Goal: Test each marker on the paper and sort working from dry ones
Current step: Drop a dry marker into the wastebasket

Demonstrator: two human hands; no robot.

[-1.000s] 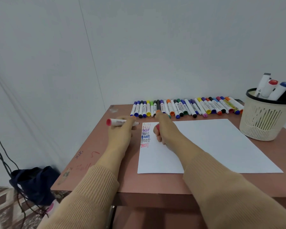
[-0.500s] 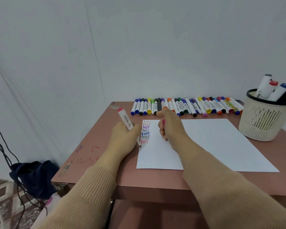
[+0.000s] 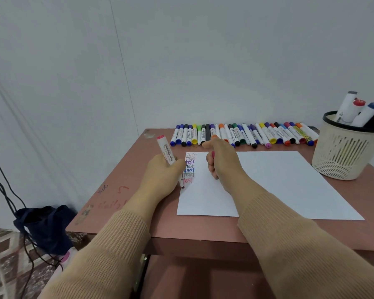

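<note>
Gripping the pink marker (image 3: 165,151), my left hand (image 3: 162,175) is holding its tip at 9 o'clock on the paper (image 3: 279,180) for writing; my right hand (image 3: 222,162) is clutching the cap (image 3: 213,154) for recapping.

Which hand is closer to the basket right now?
Right. The right hand, holding the cap, sits over the paper's left part, bare paper between it and the basket. The left hand, gripping the uncapped marker, is farther off at the paper's left edge.
</note>
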